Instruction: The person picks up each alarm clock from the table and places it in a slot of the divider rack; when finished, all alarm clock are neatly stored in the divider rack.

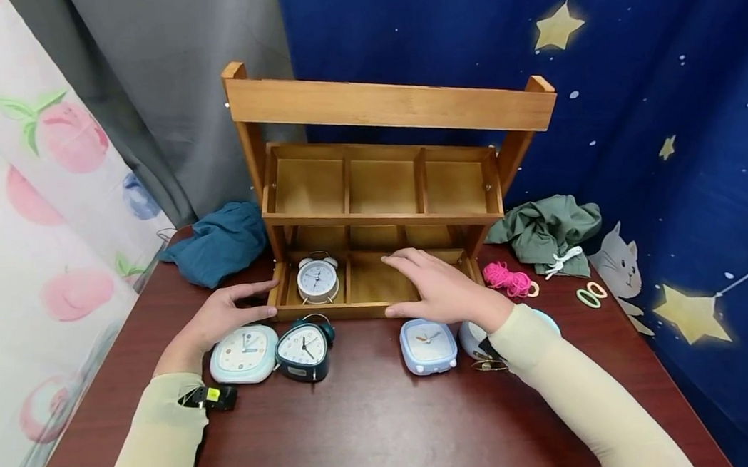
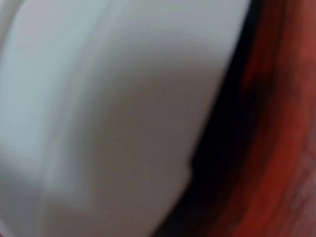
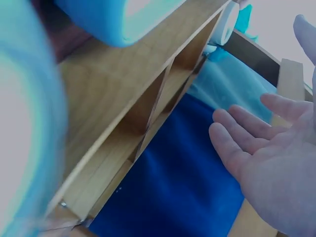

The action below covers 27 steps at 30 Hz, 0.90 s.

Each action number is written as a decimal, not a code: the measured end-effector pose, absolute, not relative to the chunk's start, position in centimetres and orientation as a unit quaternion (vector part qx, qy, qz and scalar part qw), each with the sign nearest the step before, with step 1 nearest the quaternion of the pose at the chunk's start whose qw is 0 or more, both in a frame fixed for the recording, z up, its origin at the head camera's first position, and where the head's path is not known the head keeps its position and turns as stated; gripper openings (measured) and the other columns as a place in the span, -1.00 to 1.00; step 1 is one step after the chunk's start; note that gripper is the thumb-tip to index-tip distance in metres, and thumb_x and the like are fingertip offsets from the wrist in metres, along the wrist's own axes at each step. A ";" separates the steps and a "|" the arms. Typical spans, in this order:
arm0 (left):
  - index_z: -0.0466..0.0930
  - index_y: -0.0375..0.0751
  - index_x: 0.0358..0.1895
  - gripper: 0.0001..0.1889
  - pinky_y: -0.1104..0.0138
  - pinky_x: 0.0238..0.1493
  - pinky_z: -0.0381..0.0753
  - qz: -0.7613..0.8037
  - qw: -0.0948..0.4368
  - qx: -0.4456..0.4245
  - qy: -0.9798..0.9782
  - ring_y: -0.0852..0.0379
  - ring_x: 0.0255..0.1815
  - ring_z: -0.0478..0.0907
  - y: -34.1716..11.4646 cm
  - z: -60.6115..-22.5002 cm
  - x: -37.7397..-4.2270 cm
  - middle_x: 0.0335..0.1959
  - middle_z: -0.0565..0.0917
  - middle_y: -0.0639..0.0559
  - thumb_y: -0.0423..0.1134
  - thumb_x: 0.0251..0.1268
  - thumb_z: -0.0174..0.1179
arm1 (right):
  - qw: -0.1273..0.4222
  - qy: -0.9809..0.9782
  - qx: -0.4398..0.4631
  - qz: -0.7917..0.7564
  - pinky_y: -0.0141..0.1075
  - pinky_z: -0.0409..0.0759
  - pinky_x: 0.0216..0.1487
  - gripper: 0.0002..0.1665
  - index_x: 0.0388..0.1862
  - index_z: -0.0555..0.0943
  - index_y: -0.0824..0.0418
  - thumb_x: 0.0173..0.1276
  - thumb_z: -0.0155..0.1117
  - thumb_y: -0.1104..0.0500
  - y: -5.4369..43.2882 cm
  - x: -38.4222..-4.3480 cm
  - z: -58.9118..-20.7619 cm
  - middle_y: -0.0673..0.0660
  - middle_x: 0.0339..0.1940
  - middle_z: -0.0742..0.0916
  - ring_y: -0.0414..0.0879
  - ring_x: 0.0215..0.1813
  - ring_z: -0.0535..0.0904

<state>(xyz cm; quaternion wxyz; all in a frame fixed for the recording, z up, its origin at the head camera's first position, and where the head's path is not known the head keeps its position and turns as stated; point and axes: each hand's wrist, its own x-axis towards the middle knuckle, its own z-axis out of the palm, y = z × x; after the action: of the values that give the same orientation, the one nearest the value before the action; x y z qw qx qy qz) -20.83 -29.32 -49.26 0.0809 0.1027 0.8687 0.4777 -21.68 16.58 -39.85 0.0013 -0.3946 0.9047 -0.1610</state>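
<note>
My left hand, fingers extended, has its fingertips at the left side of a two-tier wooden shelf. Over the lower tier's middle compartment, my right hand hovers with spread fingers and nothing in its palm. A white twin-bell alarm clock stands in the lower left compartment. In front of the shelf are a pale mint clock below my left hand, a dark green triangular alarm clock and a light blue clock. My right wrist partly hides another clock. The left wrist view is a blurred close-up.
Teal cloth lies left of the shelf. To its right are green cloth, pink yarn and small rings. The upper tier has three compartments. Curtains hang behind the dark red table.
</note>
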 end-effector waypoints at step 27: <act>0.61 0.17 0.60 -0.27 -0.30 0.63 0.28 0.470 0.086 0.098 0.873 -0.20 0.68 0.33 -29.3 -49.3 -20.8 0.62 0.53 -0.08 0.21 0.42 0.53 | 0.105 0.914 -0.374 -0.118 0.01 0.68 0.24 0.14 0.62 0.53 0.22 0.35 0.55 -0.49 21.7 -16.2 -40.4 0.10 0.24 0.68 -0.05 0.20 0.61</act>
<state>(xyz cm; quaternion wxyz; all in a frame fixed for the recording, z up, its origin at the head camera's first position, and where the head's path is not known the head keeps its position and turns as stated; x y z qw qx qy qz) -20.83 -29.32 -49.31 0.0856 0.0977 0.8731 0.4699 -16.15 21.66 -40.44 0.1049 -0.3738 0.9139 -0.1184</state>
